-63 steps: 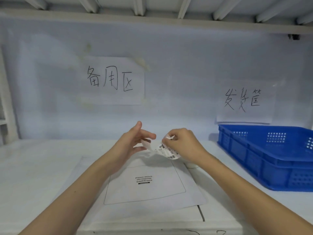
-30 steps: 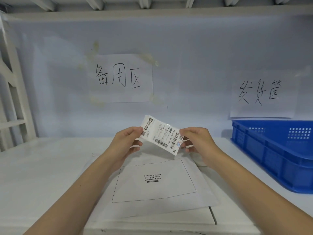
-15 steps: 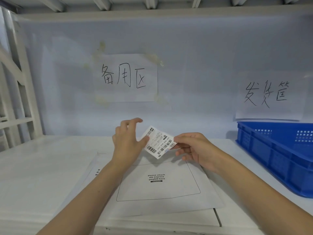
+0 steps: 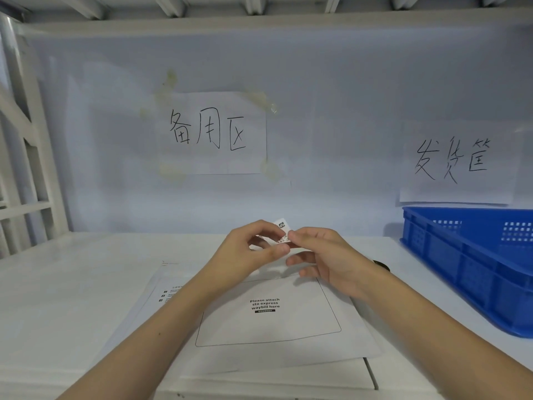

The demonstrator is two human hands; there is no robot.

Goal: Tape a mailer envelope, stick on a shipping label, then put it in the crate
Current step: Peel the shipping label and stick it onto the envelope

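Up above the white tabletop (image 4: 72,284), both hands meet over the far edge of the mailer envelope (image 4: 268,321). The left hand (image 4: 248,252) and the right hand (image 4: 326,255) each pinch the small shipping label (image 4: 282,230) between thumb and fingertips, so that only its upper corner and a strip of print show between them; the rest is hidden behind the fingers. The label is held in the air, clear of the envelope.

The mailer envelope lies flat on the tabletop, near the front edge, with its printed outline box facing up and the words "Please attach sto express waybill here" readable inside it. The box is bare.

To the right, well apart from the envelope, stands the blue crate (image 4: 473,264) against the back wall. Two handwritten paper signs are stuck to that wall: one sign (image 4: 213,134) behind the hands, the other sign (image 4: 458,163) just above the crate. A white shelf frame (image 4: 26,157) rises at the left edge.
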